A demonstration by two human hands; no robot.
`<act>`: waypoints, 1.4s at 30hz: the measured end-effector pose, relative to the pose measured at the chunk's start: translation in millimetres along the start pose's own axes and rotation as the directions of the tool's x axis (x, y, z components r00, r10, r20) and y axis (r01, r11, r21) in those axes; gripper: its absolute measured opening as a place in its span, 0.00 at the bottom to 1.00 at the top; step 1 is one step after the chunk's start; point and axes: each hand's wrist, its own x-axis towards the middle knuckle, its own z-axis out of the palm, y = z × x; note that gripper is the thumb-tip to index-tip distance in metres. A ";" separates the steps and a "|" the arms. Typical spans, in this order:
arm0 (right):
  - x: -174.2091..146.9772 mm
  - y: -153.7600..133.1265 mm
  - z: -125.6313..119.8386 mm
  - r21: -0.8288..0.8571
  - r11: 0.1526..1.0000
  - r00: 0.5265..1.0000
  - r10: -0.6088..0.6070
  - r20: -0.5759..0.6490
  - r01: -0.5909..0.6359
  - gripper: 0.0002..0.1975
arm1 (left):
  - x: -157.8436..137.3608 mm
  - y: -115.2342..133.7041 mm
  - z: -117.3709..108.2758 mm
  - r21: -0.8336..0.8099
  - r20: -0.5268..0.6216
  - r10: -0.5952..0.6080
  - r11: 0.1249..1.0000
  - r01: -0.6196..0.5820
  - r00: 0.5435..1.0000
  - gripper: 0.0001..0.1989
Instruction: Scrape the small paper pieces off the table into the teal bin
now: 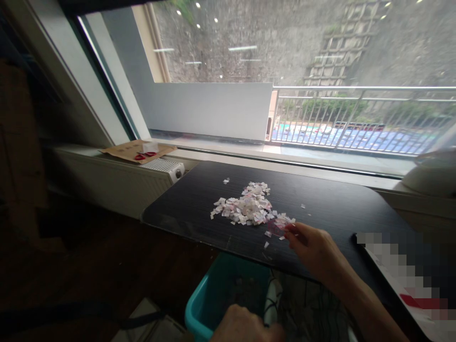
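A heap of small cut paper pieces, mostly white with some pink, lies on the dark table. At its right end, my right hand is closed in a pinch on a thin, see-through pinkish card. The card's lower edge is close to the tabletop among loose scraps. Below the table's front edge is a teal bin with a few pale bits inside. My left hand is closed at the bin's near rim; its fingertips are hidden.
A blurred-out device lies on the table at the right. Red-handled scissors rest on a brown envelope over the radiator. A large window stands behind the table. Cables hang right of the bin.
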 end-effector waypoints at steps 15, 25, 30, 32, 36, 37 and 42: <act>-0.1 -0.8 1.0 0.011 1.000 1.000 0.012 -0.016 -0.012 0.14 | -0.4 -0.1 2.2 -0.016 -0.008 0.005 1.000 -0.005 1.000 0.06; -9.1 -5.1 -4.4 -0.067 0.998 0.998 -0.001 -0.062 -0.003 0.12 | 1.1 -0.5 1.7 -0.026 -0.022 0.001 1.000 -0.001 1.000 0.05; -19.5 -9.1 -0.5 0.008 0.998 0.996 -0.067 0.053 0.066 0.12 | 0.5 -0.7 1.5 -0.032 -0.044 0.019 0.999 -0.020 0.999 0.05; -20.6 -9.0 0.1 0.000 0.997 0.997 -0.075 0.008 0.075 0.12 | 0.4 -0.7 1.1 -0.033 -0.045 0.018 0.999 -0.020 0.999 0.05; -24.2 -9.9 -0.4 -0.030 0.996 0.997 -0.081 0.012 0.081 0.11 | 2.2 -1.0 0.0 -0.026 -0.001 0.016 1.000 -0.016 1.000 0.07; -25.3 -10.7 -0.4 -0.012 0.996 0.995 -0.086 0.048 0.087 0.11 | 2.6 -1.0 -0.5 -0.029 0.000 0.019 0.999 -0.019 1.000 0.08; -23.1 -12.2 1.1 0.039 0.996 0.997 -0.081 0.004 0.081 0.12 | 2.4 -0.2 -3.6 -0.015 0.025 0.034 0.999 -0.033 0.999 0.07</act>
